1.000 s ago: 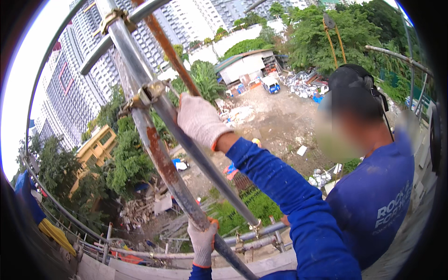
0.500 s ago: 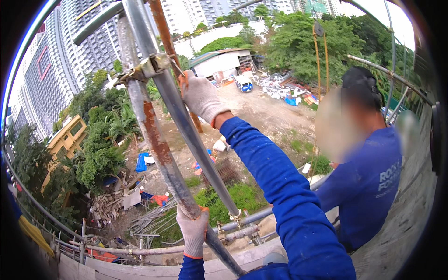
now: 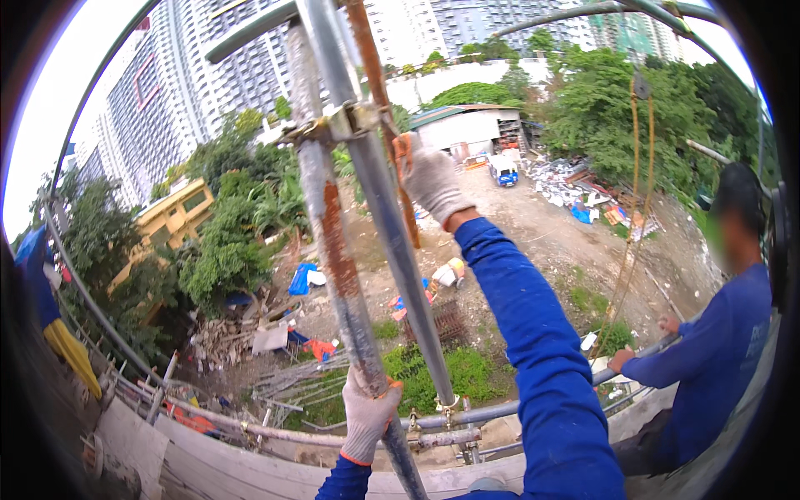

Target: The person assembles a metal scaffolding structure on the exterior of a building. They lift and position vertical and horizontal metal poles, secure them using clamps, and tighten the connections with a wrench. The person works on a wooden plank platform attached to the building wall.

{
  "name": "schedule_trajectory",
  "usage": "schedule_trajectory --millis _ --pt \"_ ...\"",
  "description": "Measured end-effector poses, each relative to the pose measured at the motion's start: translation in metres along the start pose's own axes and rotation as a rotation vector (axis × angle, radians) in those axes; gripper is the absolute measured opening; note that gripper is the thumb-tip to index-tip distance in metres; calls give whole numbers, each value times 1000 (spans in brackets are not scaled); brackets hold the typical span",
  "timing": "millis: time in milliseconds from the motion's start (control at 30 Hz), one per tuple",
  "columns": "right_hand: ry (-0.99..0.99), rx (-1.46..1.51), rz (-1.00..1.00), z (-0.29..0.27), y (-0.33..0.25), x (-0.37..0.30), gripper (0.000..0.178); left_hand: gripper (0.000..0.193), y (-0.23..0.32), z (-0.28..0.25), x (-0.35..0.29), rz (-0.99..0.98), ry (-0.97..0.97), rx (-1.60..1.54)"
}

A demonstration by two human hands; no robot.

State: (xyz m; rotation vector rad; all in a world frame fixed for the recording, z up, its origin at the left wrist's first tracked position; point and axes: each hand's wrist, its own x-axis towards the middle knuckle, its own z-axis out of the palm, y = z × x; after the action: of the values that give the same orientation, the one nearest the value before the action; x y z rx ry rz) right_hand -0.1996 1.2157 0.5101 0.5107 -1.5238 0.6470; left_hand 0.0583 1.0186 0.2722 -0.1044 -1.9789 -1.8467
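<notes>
My left hand (image 3: pixel 369 412), in a pale work glove with orange-coated fingers, is wrapped round the lower part of a grey, rust-patched scaffold pipe (image 3: pixel 339 258), which stands tilted. Higher up, my right hand (image 3: pixel 432 177), gloved alike, has its fingers closed round a thin rusty brown pipe (image 3: pixel 372 62). Between these runs a smooth silver pipe (image 3: pixel 398 242). A metal scaffold clamp (image 3: pixel 354 122) joins the silver pipe and the rust-patched one near the top. The silver pipe's lower end meets another clamp (image 3: pixel 447 403) at the horizontal rail.
A co-worker in blue (image 3: pixel 717 342) sits at the right, hands at a railing pipe (image 3: pixel 637 354). Rope lines (image 3: pixel 635 175) hang from a pulley (image 3: pixel 641 86). A plank (image 3: pixel 242 461) edges the platform. Far below lie dirt ground, debris and a blue-and-white vehicle (image 3: pixel 504 170).
The view has swung left, so the pipes and my hands appear further right. Both hands keep their holds. The co-worker now appears farther right, with hands showing at the railing.
</notes>
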Motion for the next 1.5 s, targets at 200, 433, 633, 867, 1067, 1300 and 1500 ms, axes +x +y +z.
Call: schedule_trajectory --millis 200,433,633,867,1067,1300,1500 --pt "82 73 -71 34 28 12 14 34 -5 3 4 -39 2 -75" --pt "89 311 -317 66 62 36 43 40 3 -8 -2 -166 36 7" --pt "182 419 -479 84 83 80 39 51 -3 -7 0 -167 19 149" --pt "47 264 -172 70 112 45 27 44 11 11 2 -196 54 7" --pt "-283 588 366 -47 -11 4 44 48 -7 -4 -8 -142 80 18" --pt "-495 298 319 -113 -45 24 40 40 -3 9 -1 -96 35 -85" --pt "-1005 -222 -103 -119 -42 80 29 33 10 1 -5 -111 4 24"
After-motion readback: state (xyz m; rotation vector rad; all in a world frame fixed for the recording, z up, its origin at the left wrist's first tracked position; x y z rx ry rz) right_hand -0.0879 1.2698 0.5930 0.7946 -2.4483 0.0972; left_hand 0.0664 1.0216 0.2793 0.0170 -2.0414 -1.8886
